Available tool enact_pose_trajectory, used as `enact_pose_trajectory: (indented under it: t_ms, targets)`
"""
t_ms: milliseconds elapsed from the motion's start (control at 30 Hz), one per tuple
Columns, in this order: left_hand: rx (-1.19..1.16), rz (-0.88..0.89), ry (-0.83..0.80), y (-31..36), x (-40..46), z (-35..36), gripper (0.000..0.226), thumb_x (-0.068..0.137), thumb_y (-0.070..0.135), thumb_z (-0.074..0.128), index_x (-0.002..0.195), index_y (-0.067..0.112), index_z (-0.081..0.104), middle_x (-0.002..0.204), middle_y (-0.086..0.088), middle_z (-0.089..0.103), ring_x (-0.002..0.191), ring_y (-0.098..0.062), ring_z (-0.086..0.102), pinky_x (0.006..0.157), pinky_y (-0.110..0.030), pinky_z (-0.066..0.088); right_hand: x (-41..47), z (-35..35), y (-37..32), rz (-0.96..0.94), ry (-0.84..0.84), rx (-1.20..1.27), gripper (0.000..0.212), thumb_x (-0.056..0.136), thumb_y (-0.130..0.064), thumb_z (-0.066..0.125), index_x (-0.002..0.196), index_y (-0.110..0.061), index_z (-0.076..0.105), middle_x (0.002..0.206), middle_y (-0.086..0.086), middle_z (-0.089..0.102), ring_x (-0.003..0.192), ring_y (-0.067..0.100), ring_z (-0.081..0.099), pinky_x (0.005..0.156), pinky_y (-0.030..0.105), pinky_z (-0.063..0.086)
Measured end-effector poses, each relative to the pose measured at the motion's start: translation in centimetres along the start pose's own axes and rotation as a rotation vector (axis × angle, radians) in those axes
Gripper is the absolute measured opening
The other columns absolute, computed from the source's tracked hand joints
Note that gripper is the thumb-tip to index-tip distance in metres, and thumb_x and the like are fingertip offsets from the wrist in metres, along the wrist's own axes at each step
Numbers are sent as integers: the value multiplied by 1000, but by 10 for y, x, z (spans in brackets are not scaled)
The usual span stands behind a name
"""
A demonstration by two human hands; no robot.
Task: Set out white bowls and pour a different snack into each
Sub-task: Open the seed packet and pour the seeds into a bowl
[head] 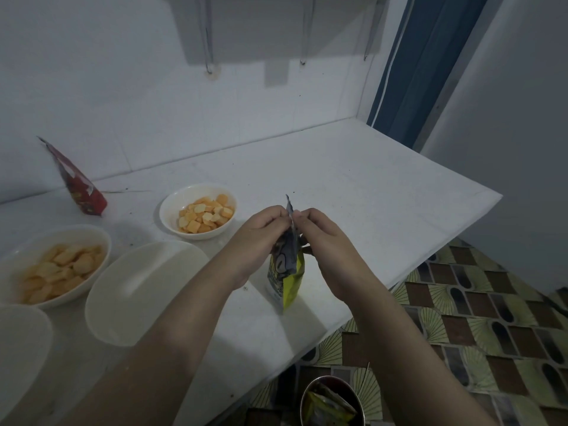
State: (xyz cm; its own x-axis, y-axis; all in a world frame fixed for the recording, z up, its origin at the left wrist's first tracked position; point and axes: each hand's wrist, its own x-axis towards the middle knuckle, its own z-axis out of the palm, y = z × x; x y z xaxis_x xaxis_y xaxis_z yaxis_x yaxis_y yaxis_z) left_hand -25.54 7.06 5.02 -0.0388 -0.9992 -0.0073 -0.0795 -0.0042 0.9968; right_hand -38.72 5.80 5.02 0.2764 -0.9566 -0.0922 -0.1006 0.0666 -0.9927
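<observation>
Standing on the white counter [368, 186] are four white bowls: the far bowl [172, 222] holds orange snack squares [206, 214], the left bowl [12, 256] holds pale orange pieces [60, 272], while the near bowl [144, 293] beside it and a fourth bowl [21, 348] cut off at the picture's edge hold nothing. A red packet [78, 182] leans against the wall behind the left bowl. Right of the near bowl, a yellow-and-grey snack packet [287, 269] stands upright on the counter. The left hand [261, 229] and right hand [319, 232] each pinch its top edge, fingertips close together. Below the counter's edge, a metal pot [332, 401] holds more packets.
</observation>
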Motion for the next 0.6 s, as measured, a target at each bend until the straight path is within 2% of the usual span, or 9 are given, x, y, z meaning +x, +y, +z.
enact_pose_trajectory:
  t_ms: [100,200,267,300,400,467,600]
  targets:
    - [37,80,11,1,-1,4,28,98,12,44,72,17,51,59,14,47,60,-3,46,60,-17,39,-1,-4,-7,-38,9,-29,36,86,-40,54,84,-5,54,82,3,55,80,18,50,92,54,48]
    - [100,137,25,1,-1,5,28,98,10,44,72,15,50,59,16,46,59,-2,44,56,-14,36,-3,-7,-10,-121,29,-149,25,89,-33,50,75,-12,50,74,2,50,75,19,47,89,58,48]
    - [109,153,35,1,-3,7,27,98,11,45,72,14,49,60,15,45,59,-3,43,56,-15,35,-3,-8,-9,-178,49,-227,25,94,-24,48,70,-18,45,67,-5,45,70,15,43,75,50,49]
    - [109,156,44,0,-3,7,27,98,11,45,71,14,48,60,14,45,59,-3,43,55,-15,35,-3,-9,-8,-201,51,-259,26,95,-20,48,70,-18,44,65,-7,43,68,14,41,69,42,45]
    - [111,160,70,-4,-6,8,30,97,10,47,68,17,46,62,9,44,61,-6,40,57,-20,33,-5,-11,-6,-262,36,-340,23,97,-14,46,74,-8,44,65,-5,42,65,12,39,62,29,36]
    - [95,162,75,-7,-7,8,30,96,10,48,67,18,46,65,4,42,64,-9,38,59,-25,31,-7,-12,-5,-303,39,-377,22,97,-11,46,78,-1,43,62,-10,41,60,7,35,55,18,31]
    - [70,177,65,-10,-7,10,22,87,20,48,65,22,47,65,2,41,64,-14,37,60,-31,30,-11,-11,-4,-383,95,-440,23,96,-6,46,74,-2,43,59,-11,42,57,5,36,52,14,33]
